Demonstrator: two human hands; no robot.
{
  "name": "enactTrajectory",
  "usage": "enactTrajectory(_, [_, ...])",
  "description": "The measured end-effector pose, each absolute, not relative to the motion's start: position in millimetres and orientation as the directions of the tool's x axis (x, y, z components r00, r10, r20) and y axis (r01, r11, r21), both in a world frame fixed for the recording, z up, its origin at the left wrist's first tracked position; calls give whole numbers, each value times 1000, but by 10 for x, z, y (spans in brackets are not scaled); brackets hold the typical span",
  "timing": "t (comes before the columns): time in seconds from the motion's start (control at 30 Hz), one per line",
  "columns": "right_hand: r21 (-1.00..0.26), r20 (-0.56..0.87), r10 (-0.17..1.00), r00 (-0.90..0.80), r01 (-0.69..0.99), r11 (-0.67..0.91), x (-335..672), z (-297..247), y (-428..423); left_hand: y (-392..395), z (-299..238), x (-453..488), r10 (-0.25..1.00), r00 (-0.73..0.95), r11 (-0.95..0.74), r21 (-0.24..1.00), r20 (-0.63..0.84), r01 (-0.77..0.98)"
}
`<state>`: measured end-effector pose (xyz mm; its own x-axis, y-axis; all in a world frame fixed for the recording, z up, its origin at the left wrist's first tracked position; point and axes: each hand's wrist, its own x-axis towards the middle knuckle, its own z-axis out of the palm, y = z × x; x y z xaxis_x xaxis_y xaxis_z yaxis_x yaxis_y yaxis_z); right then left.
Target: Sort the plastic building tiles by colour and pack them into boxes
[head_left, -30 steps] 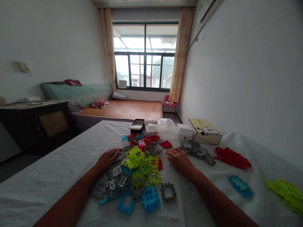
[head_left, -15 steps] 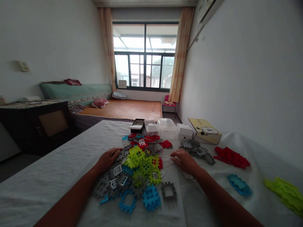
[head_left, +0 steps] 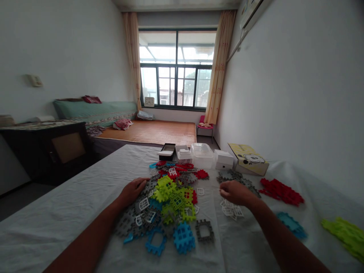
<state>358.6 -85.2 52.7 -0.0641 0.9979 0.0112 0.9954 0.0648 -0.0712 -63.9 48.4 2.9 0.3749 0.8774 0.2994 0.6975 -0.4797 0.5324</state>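
A heap of interlocking plastic tiles (head_left: 167, 204) in grey, lime, blue and red lies on the white cloth in front of me. My left hand (head_left: 131, 191) rests flat on the heap's left edge, fingers stretched over grey tiles. My right hand (head_left: 234, 192) hovers to the right of the heap with its fingers curled together; what it pinches is hidden. Small white window inserts (head_left: 231, 210) lie on the cloth just under that hand, and one more (head_left: 200, 191) lies beside the heap.
Sorted piles sit to the right: grey tiles (head_left: 237, 178), red tiles (head_left: 280, 190), blue tiles (head_left: 292, 225), lime tiles (head_left: 345, 235). Small boxes, a clear tub (head_left: 201, 154) and a yellow cartoon box (head_left: 248, 158) line the table's far edge. A low bed stands beyond.
My right hand has moved from the heap's right edge out to the right and curled shut; white inserts now lie under it. The left hand has stayed put.
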Motion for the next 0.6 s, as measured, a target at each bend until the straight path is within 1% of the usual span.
enactTrajectory(0.03, [-95,-36,996,-76,993,72,3627,552,-857,484,29,-638,878,375,-479,531,297,699])
enactTrajectory(0.07, [-113,-42,996,-81,991,76,3636,560,-854,484,29,-638,878,376,-478,531,296,700])
enactTrajectory(0.17, [-147,97,992,-74,985,88,3466,486,-810,483,34,-633,878,374,-478,530,298,701])
enactTrajectory(0.23, [-152,171,977,-126,977,152,3268,384,-768,481,36,-629,879,369,-476,535,301,698])
enactTrajectory(0.3, [-130,200,960,-197,966,226,3097,281,-736,481,33,-629,880,364,-475,544,306,692])
enactTrajectory(0.37, [-95,202,950,-240,960,262,2996,202,-723,491,21,-635,881,361,-473,551,306,687])
enactTrajectory(0.5, [-27,182,941,-285,955,295,2935,147,-736,533,-16,-656,880,369,-475,550,298,687])
enactTrajectory(0.6, [46,207,932,-297,955,294,2950,188,-760,554,-28,-664,880,370,-476,550,299,687])
